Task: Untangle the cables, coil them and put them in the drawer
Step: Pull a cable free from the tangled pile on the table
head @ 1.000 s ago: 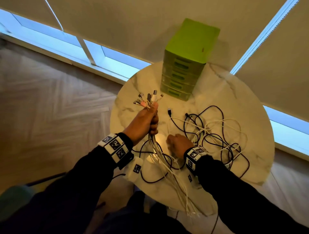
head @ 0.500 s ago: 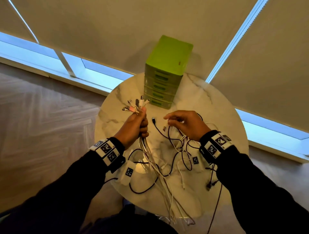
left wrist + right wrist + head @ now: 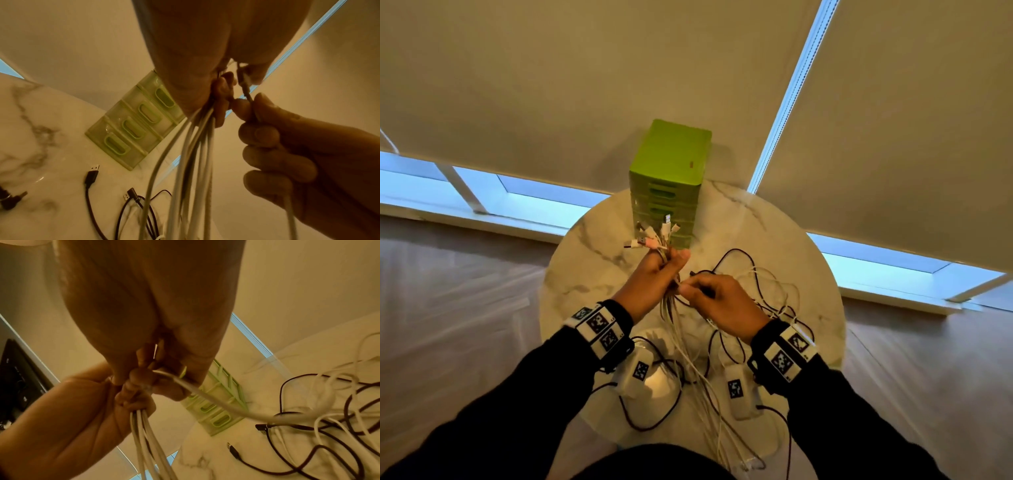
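Note:
My left hand (image 3: 661, 274) grips a bundle of white cables (image 3: 681, 346) above the round marble table (image 3: 592, 274); their plugs (image 3: 654, 234) fan out above the fist and the cords hang down off the table's near edge. Close beside it, my right hand (image 3: 709, 294) pinches the end of one more white cable (image 3: 216, 404), which trails back to the tangle. A tangle of black and white cables (image 3: 767, 291) lies on the table to the right. The green drawer unit (image 3: 669, 181) stands at the table's far edge with all its drawers closed.
A black USB cable (image 3: 91, 177) lies loose on the marble near the drawer unit. Two white tagged boxes (image 3: 640, 371) with black leads sit on the table's near part. Roller blinds and low windows stand behind the table, wooden floor around it.
My right hand came up from the tangle with a white cable end and moved left against the left fist. The left hand holds the bundle as before, now straight in front of the drawer unit.

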Demonstrator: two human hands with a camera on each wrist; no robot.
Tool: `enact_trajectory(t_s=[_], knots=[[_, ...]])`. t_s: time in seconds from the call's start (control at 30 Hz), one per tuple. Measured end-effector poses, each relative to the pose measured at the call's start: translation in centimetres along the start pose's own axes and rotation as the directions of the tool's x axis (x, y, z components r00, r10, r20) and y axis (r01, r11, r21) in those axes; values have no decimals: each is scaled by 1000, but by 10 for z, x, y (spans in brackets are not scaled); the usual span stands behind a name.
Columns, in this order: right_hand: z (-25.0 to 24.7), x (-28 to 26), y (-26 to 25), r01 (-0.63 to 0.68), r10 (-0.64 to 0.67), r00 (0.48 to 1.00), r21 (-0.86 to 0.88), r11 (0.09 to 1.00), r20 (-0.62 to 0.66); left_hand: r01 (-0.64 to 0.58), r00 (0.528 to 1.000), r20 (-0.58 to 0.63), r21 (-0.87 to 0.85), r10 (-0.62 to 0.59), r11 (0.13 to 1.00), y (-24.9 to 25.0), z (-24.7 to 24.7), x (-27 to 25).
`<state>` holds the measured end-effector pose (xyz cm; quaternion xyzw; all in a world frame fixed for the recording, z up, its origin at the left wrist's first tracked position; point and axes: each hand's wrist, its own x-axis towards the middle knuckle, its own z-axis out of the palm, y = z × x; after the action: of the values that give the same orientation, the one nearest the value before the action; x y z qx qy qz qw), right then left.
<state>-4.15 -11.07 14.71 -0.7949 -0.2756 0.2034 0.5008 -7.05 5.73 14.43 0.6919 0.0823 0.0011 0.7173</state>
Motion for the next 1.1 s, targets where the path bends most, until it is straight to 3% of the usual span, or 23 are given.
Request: enact_trajectory(t_s=[0.07, 0.2, 0.33, 0.53, 0.7, 0.77, 0.87, 1.0, 1.1], knots=[[4, -8, 2, -13, 12, 1000, -35, 999, -7, -14, 1000, -24, 45, 15, 999, 0, -4, 2], [14, -27, 11, 46, -53, 997, -128, 991, -48, 1, 994, -108, -84, -10, 996, -2, -10, 11], [15, -32, 0, 62, -74, 976, -66, 996, -206, 40, 997, -45, -299, -56, 953, -2, -2, 4], [10, -21, -15, 113, -143, 966, -148, 983, -214, -23, 999, 29, -76, 25, 997, -5, 19, -15], [16, -20, -16, 118, -149, 969, -162, 980, -196, 14, 1000, 13, -8, -14, 1000, -5, 25, -21], [16, -21, -15, 97, -125, 976, -155, 983, -181, -21, 1000, -9, 37, 22, 999, -5, 25, -22], [12, -27, -9, 16, -26, 999, -192, 981, -48, -82, 990, -112, 21, 84, 996, 3, 21, -21], [6, -36, 22, 1, 35, 996, -393, 920, 85, -113, 979, -189, -191, 76, 975, 20, 3, -8], [0, -43, 53, -151, 209, 971, -374, 915, 119, -166, 973, -205, -330, 101, 929, 41, -15, 2]])
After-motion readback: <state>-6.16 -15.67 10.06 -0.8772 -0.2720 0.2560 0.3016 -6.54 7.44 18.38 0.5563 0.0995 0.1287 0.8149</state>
